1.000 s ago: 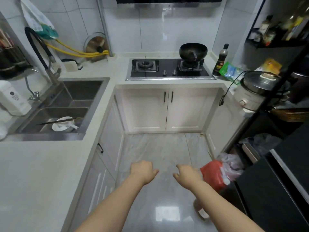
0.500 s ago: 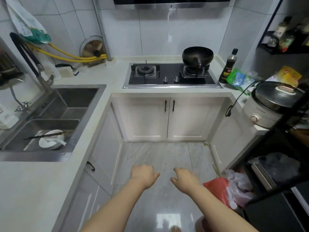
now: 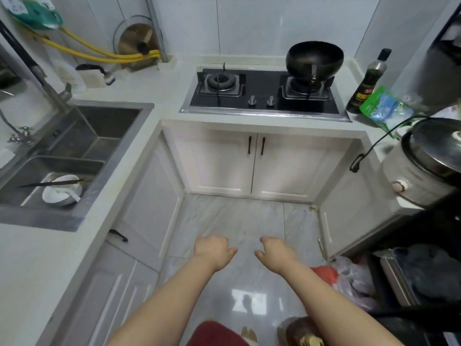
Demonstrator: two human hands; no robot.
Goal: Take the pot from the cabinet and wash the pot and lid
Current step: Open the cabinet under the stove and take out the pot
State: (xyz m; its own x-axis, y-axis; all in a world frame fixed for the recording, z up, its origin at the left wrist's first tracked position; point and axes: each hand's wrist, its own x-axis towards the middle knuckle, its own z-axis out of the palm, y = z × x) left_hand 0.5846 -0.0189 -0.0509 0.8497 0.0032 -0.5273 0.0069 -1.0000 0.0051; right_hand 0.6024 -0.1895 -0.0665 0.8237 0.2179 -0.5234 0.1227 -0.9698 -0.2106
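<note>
1. Your left hand (image 3: 214,250) and right hand (image 3: 277,253) hang side by side, apart, low over the floor (image 3: 237,221) in the near middle. Both have fingers loosely curled downward and hold nothing.

2. The pot and lid you must fetch cannot be seen. All cabinet doors in view are closed, so the pot is presumably behind one of them; which one cannot be told.

3. The nearest likely place is the cabinet (image 3: 254,163) straight ahead under the stove (image 3: 262,92), with two white doors meeting in the middle. Its two dark vertical handles (image 3: 256,145) sit just beside each other near the top of the seam.

4. To do this step well, step closer and crouch. Take one handle with each hand and swing the doors outward. The alcove is narrow, so keep your knees back to leave the doors room.

5. More cabinets flank you: one on the left under the counter (image 3: 37,258), with a dark handle (image 3: 118,235), and plain panels on the right.

6. A black wok (image 3: 314,58) stands on the far right burner; it is already out, not in a cabinet.

7. The sink (image 3: 74,136) for washing lies to your left. Its near basin already holds a white bowl (image 3: 61,193) with chopsticks across it, so the far basin looks the freer one.
</note>
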